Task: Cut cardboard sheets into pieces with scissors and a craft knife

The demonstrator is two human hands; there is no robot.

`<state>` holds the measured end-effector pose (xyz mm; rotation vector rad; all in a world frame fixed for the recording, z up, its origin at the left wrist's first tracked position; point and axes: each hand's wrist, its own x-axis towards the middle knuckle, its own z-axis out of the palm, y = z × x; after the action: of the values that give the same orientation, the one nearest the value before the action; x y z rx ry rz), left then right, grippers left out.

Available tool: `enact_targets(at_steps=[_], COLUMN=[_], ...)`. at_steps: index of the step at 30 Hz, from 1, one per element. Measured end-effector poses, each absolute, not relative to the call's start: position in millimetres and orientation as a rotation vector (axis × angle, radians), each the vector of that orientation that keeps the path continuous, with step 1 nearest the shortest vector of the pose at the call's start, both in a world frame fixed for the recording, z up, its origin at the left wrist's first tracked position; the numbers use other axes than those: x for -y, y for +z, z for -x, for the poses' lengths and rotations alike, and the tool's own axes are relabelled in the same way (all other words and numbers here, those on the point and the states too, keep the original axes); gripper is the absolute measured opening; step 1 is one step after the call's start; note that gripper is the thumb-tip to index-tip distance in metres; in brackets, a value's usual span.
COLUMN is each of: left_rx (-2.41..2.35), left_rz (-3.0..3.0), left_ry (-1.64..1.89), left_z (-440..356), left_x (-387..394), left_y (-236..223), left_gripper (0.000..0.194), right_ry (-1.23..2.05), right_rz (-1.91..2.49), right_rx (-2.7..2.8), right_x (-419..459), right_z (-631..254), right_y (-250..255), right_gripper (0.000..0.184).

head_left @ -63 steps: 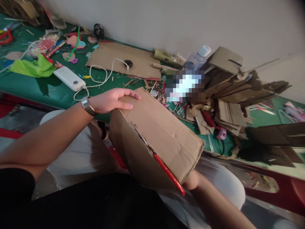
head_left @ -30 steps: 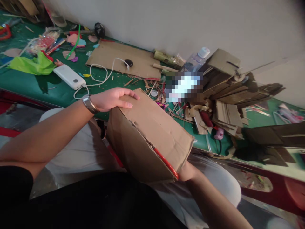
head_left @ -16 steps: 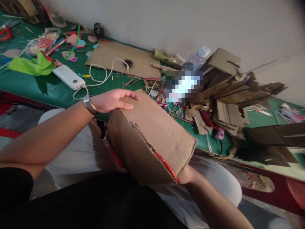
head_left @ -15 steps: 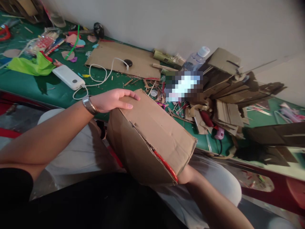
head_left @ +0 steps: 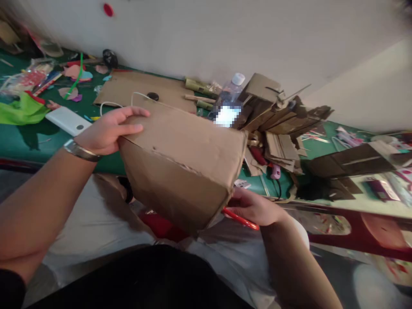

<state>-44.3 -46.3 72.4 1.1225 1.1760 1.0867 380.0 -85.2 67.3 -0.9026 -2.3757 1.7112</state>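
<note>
A power bank (head_left: 67, 121) is seen on the worktop (head_left: 14, 150). The box (head_left: 183, 161), tilted above the lap (head_left: 228, 266), is gripped at its left end by the left hand (head_left: 107, 130), thumb on top. At its right end a red handle (head_left: 242, 220) is touched by the right hand (head_left: 257, 207); whether pinched cannot be told.

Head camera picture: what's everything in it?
cardboard box: one, brown, middle
red handle: one, red, box's right
table: one, green, behind the box
power bank: one, white, left
cloth: one, green, far left
paper scraps: several, mixed colours, left
cardboard sheet: one, brown, back left
bottle: one, clear, back
cardboard pieces: several, brown, right
wall: one, pale, back
wristband: one, silver, left wrist
left fingers: several, bare, on the box
right fingers: several, bare, by the red handle
</note>
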Motion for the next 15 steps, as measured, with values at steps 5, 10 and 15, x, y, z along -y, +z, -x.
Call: enact_targets(at_steps=[5,10,15], left_rx=[-1.248,-1.272,-1.257], left_rz=[-1.009,-1.039,-1.037], left_ry=[1.3,1.199,1.08], left_z=[65,65,53], left_x=[42,42,46], left_y=[86,84,78], left_gripper=[0.049,0.048,0.049], right_ry=[1.449,0.694,0.381], right_rz=[1.343,1.699,1.895], right_rx=[2.287,2.398,2.43], right_x=[56,34,13], right_z=[-421,-435,-428], right_y=[76,56,24], right_gripper=[0.064,0.053,0.055])
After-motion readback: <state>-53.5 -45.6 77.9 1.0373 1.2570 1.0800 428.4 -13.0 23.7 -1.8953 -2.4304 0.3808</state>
